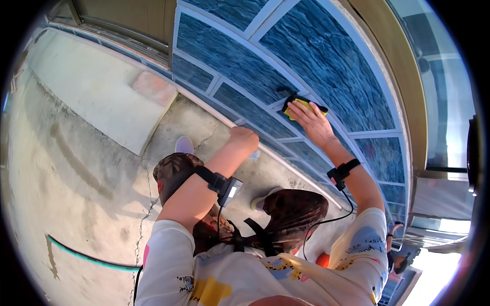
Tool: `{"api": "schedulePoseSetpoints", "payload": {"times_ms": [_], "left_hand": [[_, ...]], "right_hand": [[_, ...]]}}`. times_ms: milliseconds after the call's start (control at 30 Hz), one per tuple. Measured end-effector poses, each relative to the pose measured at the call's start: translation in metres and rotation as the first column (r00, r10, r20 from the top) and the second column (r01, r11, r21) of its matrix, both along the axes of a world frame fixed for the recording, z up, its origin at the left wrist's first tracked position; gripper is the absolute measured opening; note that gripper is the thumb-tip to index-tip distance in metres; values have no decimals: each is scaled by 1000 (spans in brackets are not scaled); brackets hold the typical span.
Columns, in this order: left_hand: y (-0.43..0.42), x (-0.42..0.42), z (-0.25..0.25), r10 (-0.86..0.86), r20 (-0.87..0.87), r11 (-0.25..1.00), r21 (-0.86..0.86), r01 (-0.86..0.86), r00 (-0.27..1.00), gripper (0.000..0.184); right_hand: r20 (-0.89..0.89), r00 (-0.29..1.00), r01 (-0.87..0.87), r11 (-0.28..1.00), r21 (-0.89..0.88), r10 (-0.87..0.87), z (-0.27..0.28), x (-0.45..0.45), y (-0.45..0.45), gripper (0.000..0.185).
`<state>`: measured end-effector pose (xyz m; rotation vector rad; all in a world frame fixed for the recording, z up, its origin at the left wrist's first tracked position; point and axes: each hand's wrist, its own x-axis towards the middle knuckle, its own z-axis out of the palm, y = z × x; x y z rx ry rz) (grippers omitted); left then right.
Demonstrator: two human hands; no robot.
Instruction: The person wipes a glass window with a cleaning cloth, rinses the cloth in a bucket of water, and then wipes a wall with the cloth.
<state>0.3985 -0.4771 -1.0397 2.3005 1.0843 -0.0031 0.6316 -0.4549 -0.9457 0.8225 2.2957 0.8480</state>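
Observation:
My right hand (315, 124) presses a yellow and black cleaning cloth (302, 102) against the blue stone-patterned tiled wall (319, 61). Its fingers lie over the cloth, which is folded or bunched beneath them. A dark smudge or shadow shows on the tile just beyond the cloth. My left hand (244, 141) is curled closed, low and close to the pale ledge at the wall's foot. The inside of that fist is hidden, so anything in it cannot be made out. Each forearm wears a strapped black device with a cable.
A raised concrete slab (97, 86) lies to the left on the cracked concrete floor (117, 204). A green hose (92, 257) runs across the floor at lower left. A window frame (408, 76) borders the tiles at upper right. Another person's arm (393, 229) shows at far right.

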Motion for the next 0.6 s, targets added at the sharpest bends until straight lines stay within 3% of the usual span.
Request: {"api": "schedulePoseSetpoints", "payload": {"times_ms": [67,133,267,400,600], "left_hand": [[1,5,-4,-4,-18,1000,-9,4,1000,23],[0,9,-5,17,80,1000,3,-17,997,25],[2,4,-1,62,85,997,50,-66,994,27],[6,-9,4,117,79,990,64,-122,990,25],[11,-13,-4,141,90,985,91,-149,986,22]], "right_hand": [[-25,1000,-13,998,53,15,9,-23,13,55],[-60,998,1,997,78,3,15,-62,35,60],[-158,963,-201,972,123,219,2,-154,109,54],[-120,932,-287,899,332,342,7,-244,164,47],[-151,935,-256,907,335,320,-4,-249,167,50]]}}
